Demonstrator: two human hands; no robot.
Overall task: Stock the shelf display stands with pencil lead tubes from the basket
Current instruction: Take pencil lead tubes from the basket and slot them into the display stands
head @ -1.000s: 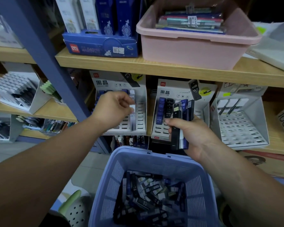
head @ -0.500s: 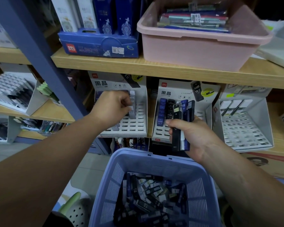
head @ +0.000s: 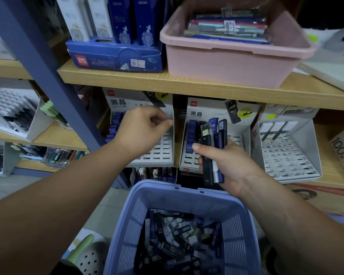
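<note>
A lavender basket [head: 187, 193] at the bottom centre holds several loose pencil lead tubes [head: 177, 245]. My right hand [head: 230, 167] grips a bunch of black, blue and white tubes [head: 212, 147] upright in front of the middle display stand [head: 207, 108], which has blue and black tubes in its left columns. My left hand [head: 141, 133] hovers with curled fingers before the left display stand [head: 163, 153], thumb and forefinger together; no tube shows between them. Blue tubes fill that stand's left side.
A third white stand [head: 286, 159] on the right is mostly bare slots. Above, the wooden shelf [head: 187, 84] carries a pink tub [head: 226, 62] and a blue pen box [head: 115, 58]. A blue shelf post [head: 38, 66] slants down at the left.
My left hand has risen along the left stand, and the tube it held against the slots is no longer seen in its fingers. My right hand keeps its bunch in place.
</note>
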